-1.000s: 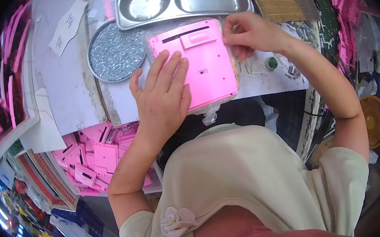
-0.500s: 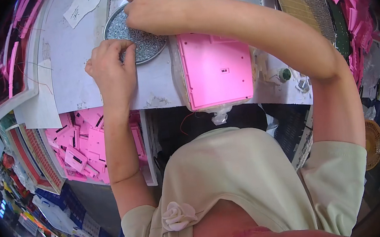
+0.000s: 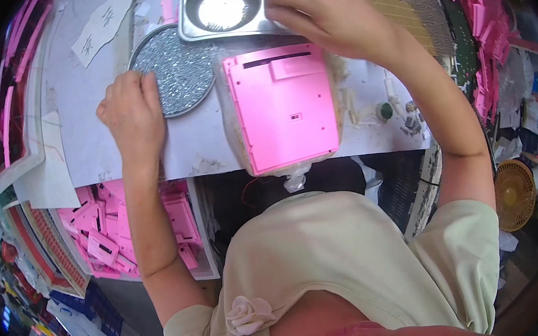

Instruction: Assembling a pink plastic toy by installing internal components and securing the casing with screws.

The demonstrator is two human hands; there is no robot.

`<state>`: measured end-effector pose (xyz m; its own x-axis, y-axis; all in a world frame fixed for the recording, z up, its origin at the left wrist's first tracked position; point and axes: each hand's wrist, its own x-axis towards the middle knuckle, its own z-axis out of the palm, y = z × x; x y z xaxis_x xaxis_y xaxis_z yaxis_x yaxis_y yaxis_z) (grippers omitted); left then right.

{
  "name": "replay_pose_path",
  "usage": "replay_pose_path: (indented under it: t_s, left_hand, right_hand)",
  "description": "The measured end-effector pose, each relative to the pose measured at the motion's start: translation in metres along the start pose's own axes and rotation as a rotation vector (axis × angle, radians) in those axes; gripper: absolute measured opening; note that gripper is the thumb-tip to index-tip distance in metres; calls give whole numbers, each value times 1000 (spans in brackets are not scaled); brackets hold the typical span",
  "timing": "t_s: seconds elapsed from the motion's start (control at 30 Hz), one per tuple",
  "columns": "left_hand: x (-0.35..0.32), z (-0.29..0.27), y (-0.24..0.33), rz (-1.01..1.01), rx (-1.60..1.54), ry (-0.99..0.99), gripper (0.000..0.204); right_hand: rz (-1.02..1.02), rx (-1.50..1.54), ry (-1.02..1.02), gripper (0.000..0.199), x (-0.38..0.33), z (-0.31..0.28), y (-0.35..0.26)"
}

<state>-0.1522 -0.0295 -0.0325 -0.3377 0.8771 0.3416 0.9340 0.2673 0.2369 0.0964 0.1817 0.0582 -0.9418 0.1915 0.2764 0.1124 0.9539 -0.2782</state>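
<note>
A round metal dish (image 3: 210,93) full of small silvery screws (image 3: 173,70) lies at the left of the worktable. At its lower left edge rests my left hand (image 3: 132,113), fingers curled closed; what they hold, if anything, is hidden. My right hand (image 3: 331,14) hovers over the right part of a steel compartment tray (image 3: 192,25), its fingers bent together and their tips partly hidden. In the tray's left round well lie a few tiny pieces. Between my arms, a flat pink plastic housing (image 3: 286,110) sits on a plastic-wrapped block, touched by neither hand.
Below the table's left edge, an open drawer (image 3: 206,240) holds many pink plastic parts (image 3: 109,234). A ridged tan board (image 3: 396,7) stands far right. Small pale pieces and a green-topped item (image 3: 384,111) lie right of the housing. A torn paper (image 3: 104,24) lies far left.
My right hand has moved right, from above the screw dish to the steel tray. My left hand has drawn back from the screws to the dish's edge. The whole view has shifted slightly.
</note>
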Motion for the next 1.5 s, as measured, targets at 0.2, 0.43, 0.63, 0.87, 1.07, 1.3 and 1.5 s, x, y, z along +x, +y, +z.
replay_pose_path:
  t_s: [0.2, 0.43, 0.63, 0.87, 1.07, 1.3, 1.5]
  left_hand:
    - [0, -7, 11, -110, -394, -46, 20]
    - [-21, -24, 65, -196, -912, -90, 8]
    - [-7, -42, 116, -225, -1219, -249, 8]
    - [-11, -37, 128, -336, -1356, -302, 12]
    - [-9, -38, 126, -344, -1316, -377, 14]
    - [-4, -52, 121, -556, -1448, -671, 18]
    - [-4, -51, 118, -482, -1365, -710, 18]
  right_hand:
    - [161, -77, -113, 15, -67, 5, 9]
    - [60, 36, -58, 13, -73, 3, 15]
    - [-141, 31, 42, 15, -46, -5, -30]
    - [-180, -156, 115, 11, -43, -3, -59]
    - [-174, -146, 232, 10, -50, 9, -63]
    - [-152, -92, 367, 10, -60, 18, -71]
    - [-154, -102, 247, 11, -61, 10, -78]
